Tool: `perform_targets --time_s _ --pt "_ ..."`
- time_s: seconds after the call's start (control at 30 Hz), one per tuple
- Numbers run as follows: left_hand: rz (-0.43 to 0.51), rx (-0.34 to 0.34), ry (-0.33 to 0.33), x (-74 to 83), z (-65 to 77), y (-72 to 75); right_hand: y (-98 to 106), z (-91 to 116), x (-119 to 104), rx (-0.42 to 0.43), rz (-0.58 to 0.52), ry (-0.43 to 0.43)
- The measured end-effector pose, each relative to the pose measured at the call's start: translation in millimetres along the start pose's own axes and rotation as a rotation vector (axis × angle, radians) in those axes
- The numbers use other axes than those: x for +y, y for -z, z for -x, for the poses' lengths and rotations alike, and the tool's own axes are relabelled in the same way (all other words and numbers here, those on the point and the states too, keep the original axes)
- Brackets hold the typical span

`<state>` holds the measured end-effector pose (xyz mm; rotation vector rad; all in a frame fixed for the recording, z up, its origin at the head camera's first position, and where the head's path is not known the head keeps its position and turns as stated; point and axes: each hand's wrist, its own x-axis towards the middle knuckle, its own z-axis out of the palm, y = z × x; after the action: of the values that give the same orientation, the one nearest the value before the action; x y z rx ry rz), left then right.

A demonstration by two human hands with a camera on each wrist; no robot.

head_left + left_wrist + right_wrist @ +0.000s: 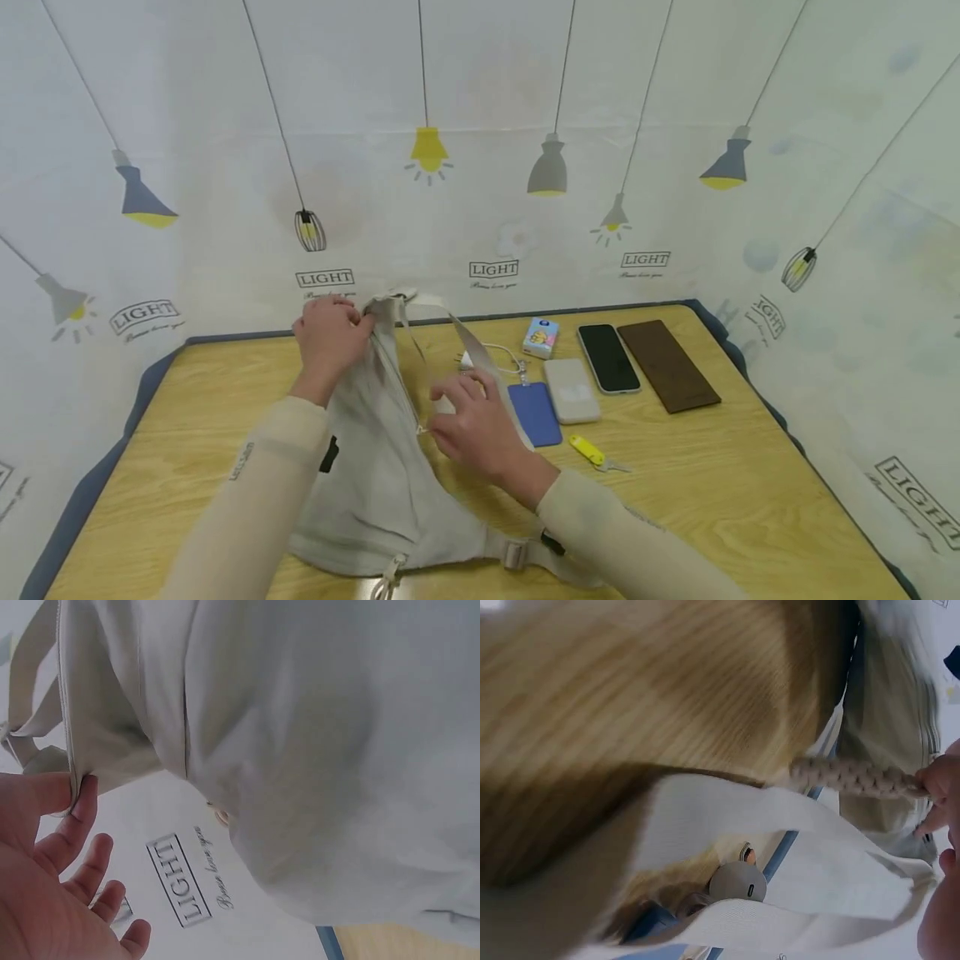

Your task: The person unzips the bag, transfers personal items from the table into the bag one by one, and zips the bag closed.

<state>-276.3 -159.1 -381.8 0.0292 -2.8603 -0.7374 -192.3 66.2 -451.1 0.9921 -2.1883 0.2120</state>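
Observation:
A pale grey fabric bag [360, 483] with a long zipper lies on the table, its upper end raised. My left hand [330, 342] pinches the bag's top edge between thumb and index finger; in the left wrist view the other fingers [94, 866] stay spread. Lower along the zipper, my right hand [476, 425] pinches the zipper pull, whose braided cord [855, 778] shows in the right wrist view. A wide pale strap [727, 806] loops past the right hand. Near the bag's lower end are a strap buckle [513, 554] and another cord pull [388, 579].
Right of the bag lie a blue card holder [535, 414], a white power bank [572, 392], a phone [609, 358], a brown wallet [669, 367], a small printed box [541, 337] and a key [613, 467] with a yellow holder [587, 448]. A white charger [466, 361] sits behind the strap.

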Motion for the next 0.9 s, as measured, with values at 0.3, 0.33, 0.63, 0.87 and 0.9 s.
perform_targets --time_s 0.3,0.33,0.63,0.87,0.9 --pt "-0.044 -0.147 0.002 -9.3 15.3 -12.6 3.2 -4.0 -4.4 -0.075 -0.051 -0.076" --pt "-0.058 -0.180 -0.006 -6.3 19.4 -15.1 2.2 -4.3 -3.8 -0.076 -0.043 -0.091" --pt "-0.181 -0.340 -0.047 15.8 48.9 -26.2 -5.2 -2.8 -2.0 -0.038 0.011 -0.168" --pt "-0.240 -0.424 -0.025 21.3 52.2 -27.6 -3.3 -2.9 -4.6 -0.018 0.005 -0.188" --pt "-0.247 -0.436 -0.022 22.0 52.0 -28.3 -2.9 -2.8 -5.1 -0.020 0.001 -0.195"
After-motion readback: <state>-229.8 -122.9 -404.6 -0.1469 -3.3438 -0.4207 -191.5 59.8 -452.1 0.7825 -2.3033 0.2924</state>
